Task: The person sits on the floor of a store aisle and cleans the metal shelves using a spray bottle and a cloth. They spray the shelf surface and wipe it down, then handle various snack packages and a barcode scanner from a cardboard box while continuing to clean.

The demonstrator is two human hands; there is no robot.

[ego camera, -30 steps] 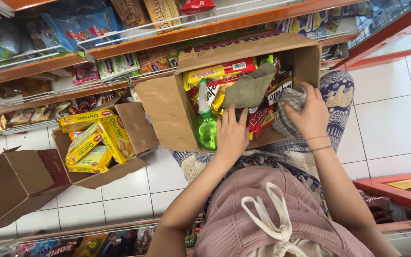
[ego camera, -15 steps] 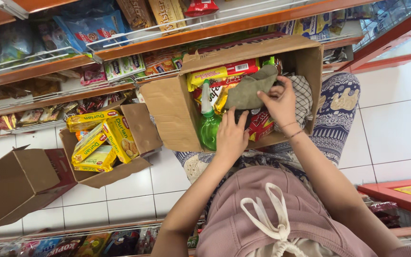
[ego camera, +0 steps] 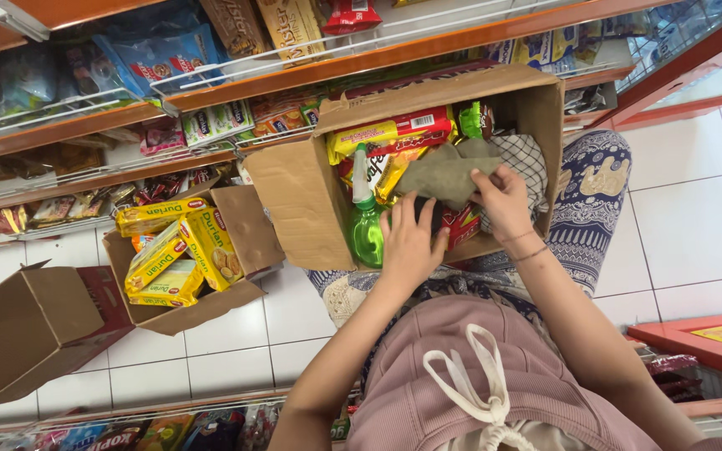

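Observation:
An open cardboard box (ego camera: pixel 302 200) rests on my lap, packed with red and yellow snack packets (ego camera: pixel 390 132), a green spray bottle (ego camera: pixel 367 227), an olive-green cloth (ego camera: pixel 444 171) and a checked cloth (ego camera: pixel 526 163). My left hand (ego camera: pixel 409 242) lies on the box's near edge beside the spray bottle, fingers curled over a dark object and a red packet. My right hand (ego camera: pixel 505 200) pinches the lower edge of the olive cloth, with the checked cloth just behind it.
A second open box (ego camera: pixel 236 219) with yellow biscuit packs (ego camera: pixel 169 255) stands on the white tiled floor at left, next to an empty carton (ego camera: pixel 31 321). Orange-edged shelves with wire rails (ego camera: pixel 236 63) hold snack packets above. Another shelf edge (ego camera: pixel 695 338) sits at right.
My right hand left the checked cloth at the box's right side, moved left and took hold of the olive cloth, drawing it toward me. My left hand closed further over the items at the box edge.

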